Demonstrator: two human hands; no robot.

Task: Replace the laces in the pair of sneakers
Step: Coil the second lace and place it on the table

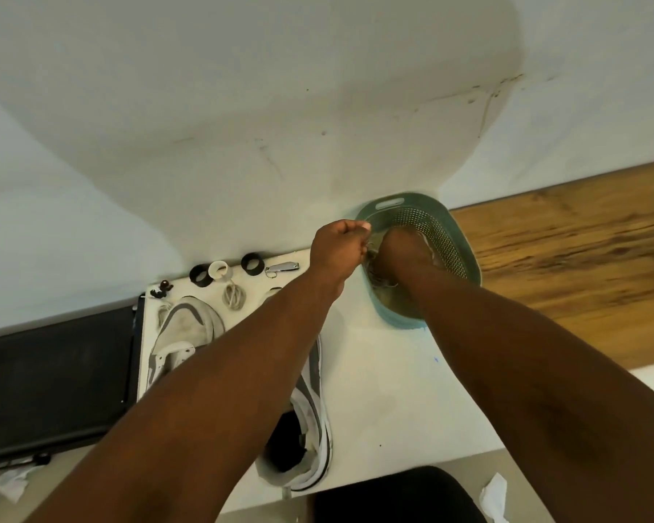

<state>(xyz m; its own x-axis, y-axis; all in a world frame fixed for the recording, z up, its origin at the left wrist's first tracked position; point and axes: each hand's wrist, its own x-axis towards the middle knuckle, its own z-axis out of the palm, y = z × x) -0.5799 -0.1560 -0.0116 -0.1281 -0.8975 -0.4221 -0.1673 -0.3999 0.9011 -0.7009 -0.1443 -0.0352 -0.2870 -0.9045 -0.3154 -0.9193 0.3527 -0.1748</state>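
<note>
Two white and grey sneakers lie on the white table: one (184, 337) at the left, the other (310, 428) near the front edge, partly under my left forearm. Both hands reach to a green perforated basket (442, 235) at the table's far right corner. My left hand (338, 247) is fisted at the basket's rim and pinches a pale lace (372, 254). My right hand (404, 254) is down inside the basket among more lace; its fingers are hidden. A coiled white lace (234, 295) lies behind the left sneaker.
Along the table's far edge stand two black rings (201, 275) (253, 264), a white ring (219, 269) and a metal nail clipper (282, 268). A black mat (53, 371) lies left of the table, a black chair seat (397, 496) in front, wooden floor at right.
</note>
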